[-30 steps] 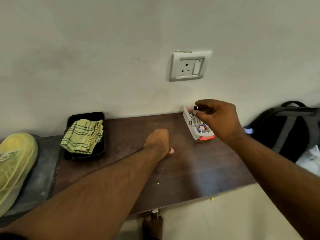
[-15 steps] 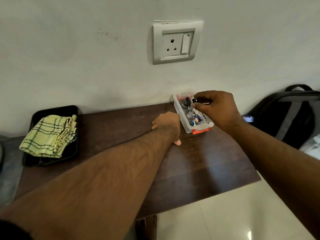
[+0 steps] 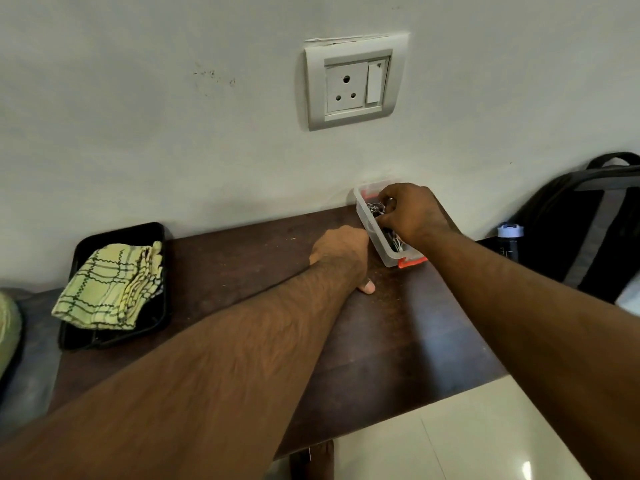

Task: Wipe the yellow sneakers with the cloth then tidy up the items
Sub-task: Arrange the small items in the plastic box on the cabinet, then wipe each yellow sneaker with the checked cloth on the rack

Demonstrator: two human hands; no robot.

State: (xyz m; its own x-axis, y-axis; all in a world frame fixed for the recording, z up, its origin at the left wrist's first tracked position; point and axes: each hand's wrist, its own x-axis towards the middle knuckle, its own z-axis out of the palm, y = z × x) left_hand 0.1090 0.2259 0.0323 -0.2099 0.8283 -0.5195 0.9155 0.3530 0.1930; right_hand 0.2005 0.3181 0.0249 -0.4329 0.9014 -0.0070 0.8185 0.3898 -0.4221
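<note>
The right hand [image 3: 414,213] reached into the clear box [image 3: 375,237], fingers curled around keys [image 3: 377,208]. The left hand [image 3: 341,252] rested clenched beside it on the table [image 3: 242,258]

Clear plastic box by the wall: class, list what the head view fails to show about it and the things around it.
- Clear plastic box contents: covered by the right hand.
- Left hand fingers: curled under, out of sight.
- Yellow sneaker: cut by the left edge.
- Backpack: cut by the right edge.

Both forearms are bare and hairy, with perhaps a dark sleeve edge at the left arm's lower corner.
</note>
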